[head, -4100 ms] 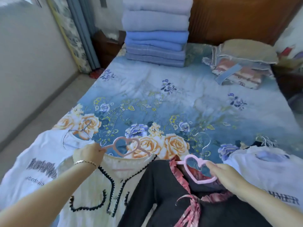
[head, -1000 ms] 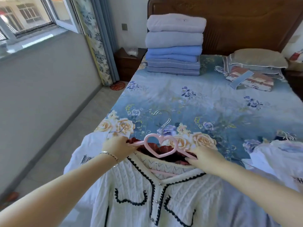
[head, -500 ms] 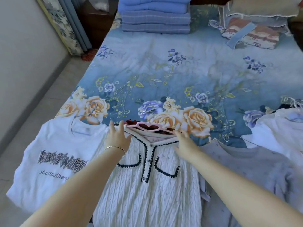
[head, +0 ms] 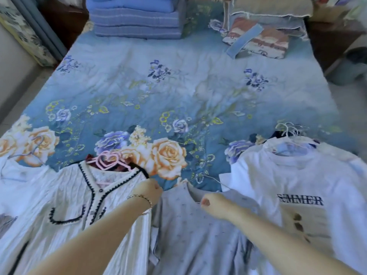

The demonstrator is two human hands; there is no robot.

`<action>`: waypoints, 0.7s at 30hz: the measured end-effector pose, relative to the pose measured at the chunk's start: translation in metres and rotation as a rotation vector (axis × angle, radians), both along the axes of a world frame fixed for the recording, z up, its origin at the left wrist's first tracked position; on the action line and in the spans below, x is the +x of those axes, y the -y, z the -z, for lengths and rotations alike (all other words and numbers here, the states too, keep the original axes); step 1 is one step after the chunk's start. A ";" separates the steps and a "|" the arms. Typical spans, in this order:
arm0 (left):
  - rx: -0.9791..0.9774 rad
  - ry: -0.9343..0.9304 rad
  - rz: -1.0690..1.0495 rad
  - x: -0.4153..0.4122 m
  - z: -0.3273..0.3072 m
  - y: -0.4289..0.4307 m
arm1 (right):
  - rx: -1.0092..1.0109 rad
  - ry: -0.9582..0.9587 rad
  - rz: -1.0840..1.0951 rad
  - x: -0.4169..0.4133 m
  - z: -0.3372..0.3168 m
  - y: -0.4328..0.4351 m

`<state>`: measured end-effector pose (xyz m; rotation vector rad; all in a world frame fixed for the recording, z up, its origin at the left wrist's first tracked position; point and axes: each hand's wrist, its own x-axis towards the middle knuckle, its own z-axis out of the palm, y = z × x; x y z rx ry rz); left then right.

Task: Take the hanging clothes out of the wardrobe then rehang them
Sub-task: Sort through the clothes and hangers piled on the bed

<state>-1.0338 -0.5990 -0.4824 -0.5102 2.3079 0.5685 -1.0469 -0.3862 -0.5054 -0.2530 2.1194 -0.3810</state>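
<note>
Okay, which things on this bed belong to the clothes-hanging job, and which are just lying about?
Job: white cardigan on pink heart hanger; grey top, gripped by right hand; SUMMER T-shirt.
Lying about: folded blankets; pillows.

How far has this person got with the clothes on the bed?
Done: clothes lie out on the bed; the white cardigan sits on its pink hanger, the SUMMER T-shirt on another. In hand: left hand and right hand grip the grey top near its neckline. Left: carrying everything back to the wardrobe, which is out of view.
</note>
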 end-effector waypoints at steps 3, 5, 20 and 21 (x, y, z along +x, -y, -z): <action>0.018 0.003 0.068 -0.033 0.000 -0.077 | 0.025 -0.034 0.123 -0.026 -0.006 -0.085; 0.003 -0.009 0.113 -0.053 0.003 -0.123 | 0.022 -0.049 0.211 -0.045 -0.007 -0.137; -0.013 -0.014 0.185 -0.114 0.068 -0.244 | -0.402 0.082 1.181 -0.205 0.095 -0.227; -0.019 -0.009 0.171 -0.114 0.070 -0.243 | -0.434 0.135 1.245 -0.210 0.102 -0.224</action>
